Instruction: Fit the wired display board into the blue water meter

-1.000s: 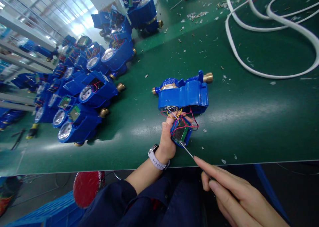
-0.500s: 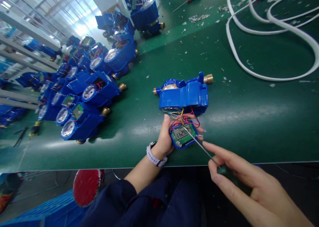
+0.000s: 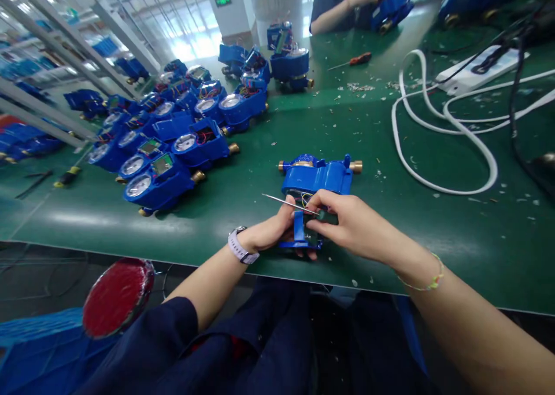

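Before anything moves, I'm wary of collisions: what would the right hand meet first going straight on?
Likely the blue piece held in the left hand, just ahead of the right hand, though depth and any contact are unclear.

Pale pillar (image 3: 229, 20), green sign (image 3: 222, 0)

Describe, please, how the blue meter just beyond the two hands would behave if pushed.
The blue meter is likely heavy, given its brass fittings. Its glossy casing may feel slippery. The thin wires beside it look floppy and could snag.
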`<state>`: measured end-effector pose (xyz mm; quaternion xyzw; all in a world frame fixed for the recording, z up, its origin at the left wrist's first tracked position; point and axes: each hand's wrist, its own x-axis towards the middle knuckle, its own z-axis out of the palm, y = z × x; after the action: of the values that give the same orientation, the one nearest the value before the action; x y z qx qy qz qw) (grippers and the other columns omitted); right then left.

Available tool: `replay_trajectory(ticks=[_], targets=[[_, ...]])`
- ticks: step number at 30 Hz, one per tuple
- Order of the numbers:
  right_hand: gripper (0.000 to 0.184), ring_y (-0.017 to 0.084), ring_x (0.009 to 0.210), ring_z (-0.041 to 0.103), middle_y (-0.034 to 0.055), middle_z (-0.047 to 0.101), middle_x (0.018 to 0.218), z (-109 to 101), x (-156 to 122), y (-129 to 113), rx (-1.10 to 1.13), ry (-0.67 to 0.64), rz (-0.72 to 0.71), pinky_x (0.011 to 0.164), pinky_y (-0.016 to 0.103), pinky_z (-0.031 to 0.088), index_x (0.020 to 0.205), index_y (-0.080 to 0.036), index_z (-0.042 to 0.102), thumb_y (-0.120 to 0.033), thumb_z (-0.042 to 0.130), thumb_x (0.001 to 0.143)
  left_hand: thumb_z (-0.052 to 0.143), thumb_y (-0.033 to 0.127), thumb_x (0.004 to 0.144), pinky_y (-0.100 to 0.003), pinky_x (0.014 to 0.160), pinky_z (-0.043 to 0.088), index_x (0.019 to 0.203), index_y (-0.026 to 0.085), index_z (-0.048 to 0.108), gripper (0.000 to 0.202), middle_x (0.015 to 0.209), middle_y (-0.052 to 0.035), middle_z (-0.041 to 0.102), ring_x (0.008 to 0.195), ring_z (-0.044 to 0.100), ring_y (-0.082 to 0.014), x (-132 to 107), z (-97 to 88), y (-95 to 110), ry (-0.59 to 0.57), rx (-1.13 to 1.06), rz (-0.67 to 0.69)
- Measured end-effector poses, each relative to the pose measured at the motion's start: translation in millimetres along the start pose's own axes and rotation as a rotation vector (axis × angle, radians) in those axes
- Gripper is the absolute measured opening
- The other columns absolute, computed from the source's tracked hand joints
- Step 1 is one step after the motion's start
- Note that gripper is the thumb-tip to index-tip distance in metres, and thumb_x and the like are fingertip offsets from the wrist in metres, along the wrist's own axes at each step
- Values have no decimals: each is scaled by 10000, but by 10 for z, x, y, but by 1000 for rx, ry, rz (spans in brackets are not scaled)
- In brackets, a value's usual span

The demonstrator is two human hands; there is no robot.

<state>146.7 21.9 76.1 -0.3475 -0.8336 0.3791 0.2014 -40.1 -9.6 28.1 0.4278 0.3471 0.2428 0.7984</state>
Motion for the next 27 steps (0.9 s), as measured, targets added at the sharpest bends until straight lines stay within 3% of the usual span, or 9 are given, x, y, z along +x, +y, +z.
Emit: replay_trajectory(ticks=[3, 5, 8, 12, 15, 18, 21, 24, 27], targets=[[81, 126, 655, 536, -14, 592, 730, 16, 36, 42, 170, 191, 22, 607, 260, 397, 775, -184, 549, -225, 611, 806, 293, 888, 662, -302, 622, 494, 1362, 174, 442, 1011, 999, -173, 692, 760, 693, -243, -195, -35, 100, -38, 42, 81], [148, 86, 517, 472, -45, 535, 653, 51, 40, 44, 390, 337, 106, 485, 228, 349, 752, -191, 517, -277, 633, 786, 503, 814, 661, -310, 656, 503, 1457, 228, 289, 1011, 1115, -188, 657, 795, 694, -244, -300, 0, 122, -37, 82, 152], [277, 38, 343, 322, -98, 452, 554, 132, 23, 5, 756, 467, 263, 342, 198, 191, 781, -211, 467, -364, 694, 737, 787, 505, 634, -338, 692, 509, 1500, 272, 161, 1094, 1125, -156, 650, 749, 670, -216, -348, 114, 41, 146, 297, 337], [373, 34, 311, 319, -120, 421, 475, 267, -53, -85, 978, 535, 335, 322, 171, 200, 789, -218, 457, -395, 765, 674, 810, 382, 636, -421, 807, 487, 1417, 252, 410, 887, 1110, -131, 655, 788, 631, -245, -203, 176, -191, 528, 765, 654], [395, 39, 306, 314, -127, 410, 447, 365, -161, -171, 1029, 549, 392, 315, 157, 212, 802, -225, 454, -415, 776, 674, 837, 409, 574, -457, 926, 424, 1265, 251, 591, 751, 957, -104, 683, 893, 621, -292, -58, 124, -282, 669, 973, 840], [388, 38, 304, 300, -130, 405, 451, 428, -298, -271, 1066, 543, 429, 308, 151, 215, 820, -230, 446, -431, 759, 708, 852, 434, 525, -479, 1035, 337, 1155, 304, 649, 675, 1063, -92, 669, 1045, 596, -317, 26, 157, -239, 636, 982, 1022], [379, 27, 320, 293, -120, 421, 471, 442, -435, -344, 1055, 535, 437, 316, 140, 208, 816, -217, 455, -436, 750, 724, 826, 481, 544, -515, 1088, 275, 1202, 306, 601, 717, 1203, -96, 621, 1166, 536, -338, 57, 332, -149, 465, 854, 1074], [364, 19, 329, 300, -107, 449, 488, 432, -556, -354, 992, 525, 435, 329, 132, 188, 801, -204, 464, -420, 750, 732, 741, 593, 620, -496, 1009, 387, 1324, 253, 476, 825, 1164, -119, 608, 1094, 573, -313, 80, 516, -104, 313, 464, 1070], [359, 20, 337, 306, -82, 507, 524, 432, -644, -323, 893, 534, 455, 336, 140, 193, 802, -196, 483, -424, 751, 731, 653, 724, 629, -432, 927, 460, 1366, 222, 402, 926, 1093, -110, 604, 1008, 595, -270, 91, 601, -89, 300, 101, 1070]])
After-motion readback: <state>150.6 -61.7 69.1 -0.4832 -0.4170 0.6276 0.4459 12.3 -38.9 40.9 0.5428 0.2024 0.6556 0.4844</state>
